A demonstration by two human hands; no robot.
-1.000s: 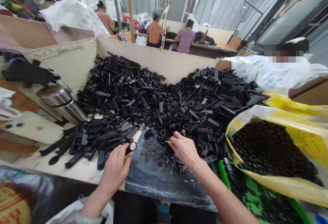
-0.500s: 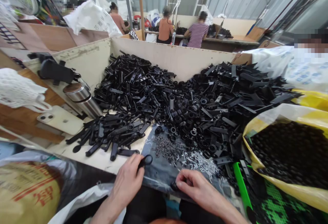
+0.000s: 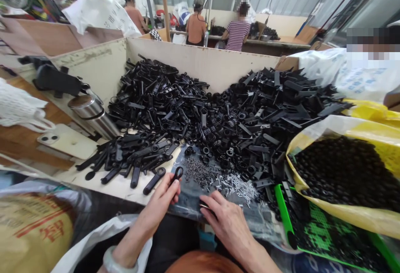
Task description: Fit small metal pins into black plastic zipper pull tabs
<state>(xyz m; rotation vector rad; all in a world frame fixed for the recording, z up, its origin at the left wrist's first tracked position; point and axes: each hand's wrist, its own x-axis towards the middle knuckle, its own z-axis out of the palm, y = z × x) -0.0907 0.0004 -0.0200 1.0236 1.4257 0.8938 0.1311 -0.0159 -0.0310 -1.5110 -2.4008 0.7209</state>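
My left hand grips a black plastic part with a ring-shaped end, the ring pointing up past the fingertips. My right hand is closed on a small dark piece at the front of the dark mat; its kind is mostly hidden by the fingers. Just beyond the hands lie a heap of small dark screws and a heap of silver pins. Next to my left hand, a black ring-ended part rests on the pale tabletop.
Large piles of black plastic parts fill the bin behind. A steel flask and a phone are at left. On the right stand a yellow sack of small black pieces and a green tray. Several people sit farther back.
My left hand has turned, raising the part's ring upward. My right hand has moved slightly left with its fingers pinched on a dark piece. The view has shifted a little.
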